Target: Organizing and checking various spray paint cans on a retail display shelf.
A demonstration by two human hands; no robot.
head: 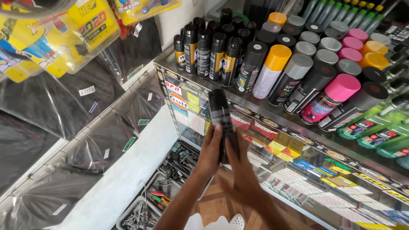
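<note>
A tall black spray can [220, 117] with a black cap is held upright between both hands in front of a glass counter. My left hand [210, 152] wraps its lower part from the left. My right hand [243, 168] presses against it from the right and below. The can's top reaches the counter's front edge [200, 91].
On the counter top stand several spray cans: black ones [213, 51] at the back left, an orange-capped one [270, 70], grey ones, a pink-capped one [330, 98], green ones at right. Stickers fill the glass case [298, 162]. Trays of tools [170, 183] lie below. Black plastic-wrapped goods [64, 106] hang left.
</note>
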